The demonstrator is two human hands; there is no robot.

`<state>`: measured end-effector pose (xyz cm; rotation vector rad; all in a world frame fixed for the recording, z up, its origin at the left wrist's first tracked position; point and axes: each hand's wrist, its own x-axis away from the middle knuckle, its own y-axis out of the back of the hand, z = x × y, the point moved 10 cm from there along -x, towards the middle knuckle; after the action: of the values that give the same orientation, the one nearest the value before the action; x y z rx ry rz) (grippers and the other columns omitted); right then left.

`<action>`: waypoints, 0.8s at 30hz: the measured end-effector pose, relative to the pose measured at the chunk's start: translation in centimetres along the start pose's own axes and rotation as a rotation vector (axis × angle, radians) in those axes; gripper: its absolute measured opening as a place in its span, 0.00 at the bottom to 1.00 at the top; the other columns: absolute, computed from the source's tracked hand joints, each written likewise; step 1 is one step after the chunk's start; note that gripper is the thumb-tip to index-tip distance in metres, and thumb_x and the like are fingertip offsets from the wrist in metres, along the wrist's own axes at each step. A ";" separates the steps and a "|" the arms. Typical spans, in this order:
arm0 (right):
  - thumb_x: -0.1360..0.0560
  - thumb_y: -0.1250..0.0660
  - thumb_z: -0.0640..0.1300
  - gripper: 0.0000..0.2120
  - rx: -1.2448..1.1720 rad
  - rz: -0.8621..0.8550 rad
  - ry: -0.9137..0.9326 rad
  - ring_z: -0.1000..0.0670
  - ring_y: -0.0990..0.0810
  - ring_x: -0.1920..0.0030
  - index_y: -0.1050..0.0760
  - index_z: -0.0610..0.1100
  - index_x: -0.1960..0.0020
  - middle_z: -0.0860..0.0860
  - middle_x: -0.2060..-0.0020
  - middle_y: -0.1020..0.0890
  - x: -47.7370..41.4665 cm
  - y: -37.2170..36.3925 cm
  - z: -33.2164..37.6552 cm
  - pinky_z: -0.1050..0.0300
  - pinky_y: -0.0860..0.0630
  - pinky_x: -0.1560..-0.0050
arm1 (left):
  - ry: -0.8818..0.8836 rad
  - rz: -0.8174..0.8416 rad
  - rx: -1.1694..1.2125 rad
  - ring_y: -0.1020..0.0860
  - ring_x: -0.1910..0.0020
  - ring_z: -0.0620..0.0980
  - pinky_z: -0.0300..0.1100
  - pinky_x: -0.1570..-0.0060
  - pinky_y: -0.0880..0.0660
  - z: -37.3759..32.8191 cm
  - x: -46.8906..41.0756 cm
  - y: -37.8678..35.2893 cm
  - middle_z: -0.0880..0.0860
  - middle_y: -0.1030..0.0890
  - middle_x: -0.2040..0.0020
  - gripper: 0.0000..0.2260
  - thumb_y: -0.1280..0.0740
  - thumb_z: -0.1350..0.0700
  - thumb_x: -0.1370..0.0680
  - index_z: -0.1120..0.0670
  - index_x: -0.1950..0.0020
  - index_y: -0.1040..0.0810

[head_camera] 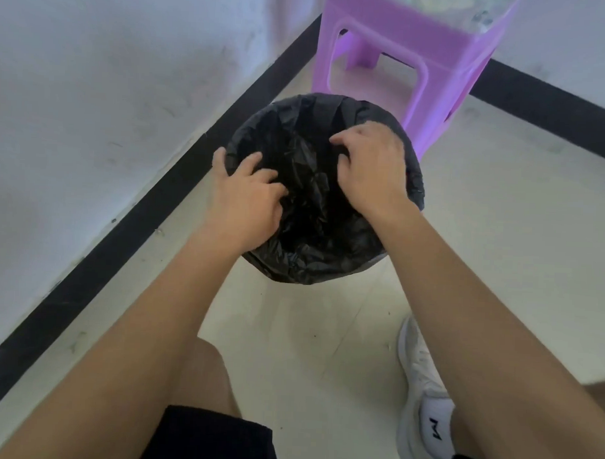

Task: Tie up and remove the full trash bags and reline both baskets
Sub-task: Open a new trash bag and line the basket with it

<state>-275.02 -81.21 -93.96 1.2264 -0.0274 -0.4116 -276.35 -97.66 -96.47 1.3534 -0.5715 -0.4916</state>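
A round basket lined with a black trash bag (pixel 307 260) stands on the floor near the wall corner; the bag's edge is folded down over the rim all round. My left hand (pixel 244 189) grips the bag at the left rim, thumb outside and fingers curled inside. My right hand (pixel 368 163) reaches into the basket's opening from the right, its fingers curled down into the crumpled black plastic. The basket's own wall is hidden under the bag.
A purple plastic stool (pixel 416 61) stands just behind the basket to the right. A white wall with a black skirting board (pixel 130 220) runs along the left and back. My white shoe (pixel 422 398) is on the pale tiled floor at the lower right.
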 end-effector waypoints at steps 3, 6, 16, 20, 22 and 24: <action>0.25 0.34 0.39 0.30 0.246 0.065 -0.167 0.36 0.36 0.28 0.33 0.55 0.26 0.44 0.28 0.33 1.1 0.7 -4.3 0.38 0.41 0.28 | 0.055 0.602 -0.293 0.54 0.20 0.55 0.73 0.33 0.69 1.7 -0.3 -5.3 0.49 0.40 0.21 0.22 0.46 0.46 0.20 0.44 0.25 0.33; 0.26 0.36 0.33 0.39 0.063 0.284 -0.319 0.38 0.27 0.50 0.44 0.57 0.21 0.43 0.31 0.36 2.9 -1.7 -6.7 0.47 0.28 0.44 | 0.053 0.565 -0.291 0.51 0.20 0.55 0.73 0.33 0.68 2.0 -0.6 -5.4 0.51 0.36 0.23 0.23 0.44 0.45 0.20 0.46 0.26 0.31; 0.30 0.29 0.45 0.34 -0.896 -0.108 -0.658 0.56 0.25 0.41 0.35 0.53 0.26 0.50 0.32 0.30 4.1 -0.1 -9.3 0.55 0.26 0.38 | 0.979 -0.628 1.167 0.43 0.23 0.51 0.52 0.25 0.44 6.4 9.0 -1.1 0.52 0.41 0.23 0.38 0.28 0.49 0.27 0.53 0.22 0.43; 0.32 0.35 0.44 0.29 -1.147 -0.046 -1.005 0.48 0.20 0.44 0.30 0.52 0.30 0.50 0.40 0.23 9.1 -4.0 -9.7 0.50 0.21 0.45 | 0.951 -0.449 1.606 0.35 0.27 0.48 0.52 0.28 0.34 3.0 8.3 -6.2 0.47 0.37 0.25 0.42 0.33 0.64 0.29 0.41 0.21 0.49; 0.32 0.39 0.40 0.20 -1.216 0.015 -1.026 0.46 0.19 0.51 0.24 0.51 0.42 0.47 0.50 0.18 9.7 -5.4 -9.1 0.46 0.20 0.48 | 0.965 -0.414 1.641 0.31 0.31 0.46 0.51 0.29 0.31 3.2 7.1 -6.3 0.44 0.33 0.29 0.40 0.41 0.70 0.28 0.42 0.21 0.47; 0.32 0.41 0.39 0.16 -1.165 0.023 -0.992 0.47 0.22 0.57 0.23 0.52 0.48 0.48 0.56 0.20 9.0 -5.4 -8.9 0.48 0.21 0.51 | 0.957 -0.401 1.609 0.31 0.30 0.47 0.52 0.30 0.31 4.3 5.6 -5.9 0.45 0.32 0.29 0.39 0.44 0.71 0.27 0.43 0.21 0.46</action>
<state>-266.15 -77.50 -103.83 -0.1981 -0.5686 -0.8217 -274.80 -105.36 -101.22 2.9608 0.2898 0.5359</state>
